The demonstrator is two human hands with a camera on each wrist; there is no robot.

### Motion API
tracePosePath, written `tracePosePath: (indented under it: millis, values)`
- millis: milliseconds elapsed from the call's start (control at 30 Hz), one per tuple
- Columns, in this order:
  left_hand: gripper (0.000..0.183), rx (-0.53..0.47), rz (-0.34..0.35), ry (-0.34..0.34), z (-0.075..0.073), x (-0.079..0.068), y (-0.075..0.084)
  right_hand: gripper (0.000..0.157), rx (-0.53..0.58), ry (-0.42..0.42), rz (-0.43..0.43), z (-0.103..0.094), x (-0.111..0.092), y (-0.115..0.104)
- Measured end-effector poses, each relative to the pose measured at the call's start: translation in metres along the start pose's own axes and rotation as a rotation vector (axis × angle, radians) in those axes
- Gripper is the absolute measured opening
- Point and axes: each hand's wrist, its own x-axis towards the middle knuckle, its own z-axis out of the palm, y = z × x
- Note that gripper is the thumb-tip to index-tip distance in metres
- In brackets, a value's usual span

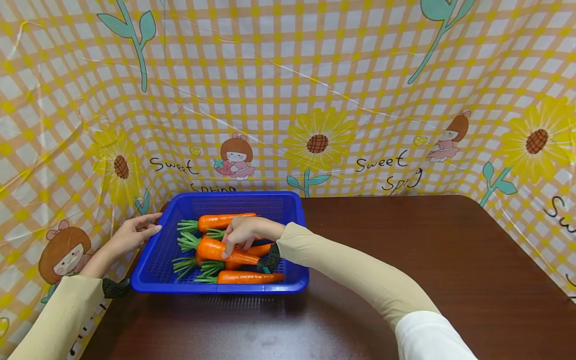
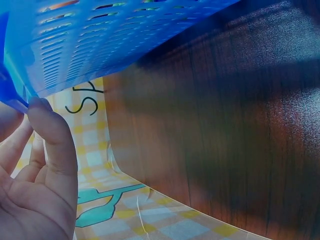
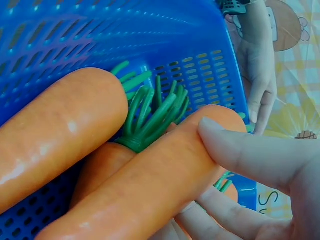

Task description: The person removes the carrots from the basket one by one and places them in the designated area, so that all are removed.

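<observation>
A: Head view. Where does the basket [image 1: 216, 288] sit?

B: Far left corner of the table [image 1: 382, 305]. I count several carrots [image 1: 260, 250] inside: a near carrot [image 1: 245, 277] along the basket's near edge, a far carrot [image 1: 225, 221] toward its far edge.

A: Hands?

B: My right hand [image 1: 247, 231] reaches in over the basket's right edge, gripping the top carrot [image 1: 210, 249]. Its tuft points to the basket's left edge. Whether it clears those beneath, I can't tell. My left hand [image 1: 128, 236] is at the basket's left edge. Checked cloth [image 1: 373, 60] rises behind the table's far edge.

A: Left wrist view?

B: Rim pinched between thumb and forefinger, so a narrow grip. Slotted basket wall above, dark tabletop to the side, cloth past the table's edge.

A: Right wrist view?

B: Thumb lies over the top carrot near its thick end, fingers curled beneath: a firm hold, as I read it. Near carrot just beside it, green leaves [image 3: 157, 112] between the two. Left hand shows beyond the basket's left edge.
</observation>
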Motion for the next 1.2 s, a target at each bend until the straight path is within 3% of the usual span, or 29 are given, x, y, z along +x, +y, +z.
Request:
tracePosePath:
  millis: [400, 600, 733, 967, 1200]
  values:
    - [0.06, 0.016, -0.012, 0.017, 0.002, -0.001, 0.002, 0.004, 0.007, -0.014, -0.008, -0.004, -0.007, -0.005]
    - [0.059, 0.016, -0.008, 0.008, 0.001, -0.004, 0.002, 0.02, 0.007, -0.001, -0.031, -0.006, -0.013, -0.006]
    - [0.059, 0.014, -0.004, 0.005, 0.001, -0.004, 0.002, 0.01, -0.002, 0.003, -0.042, -0.008, -0.019, -0.005]
    - [0.059, 0.021, -0.004, 0.016, 0.001, -0.004, 0.001, 0.011, 0.029, 0.018, -0.032, -0.012, -0.027, -0.002]
    - [0.059, 0.022, -0.003, 0.022, 0.002, -0.003, 0.0, 0.042, 0.047, 0.055, -0.005, -0.018, -0.037, 0.001]
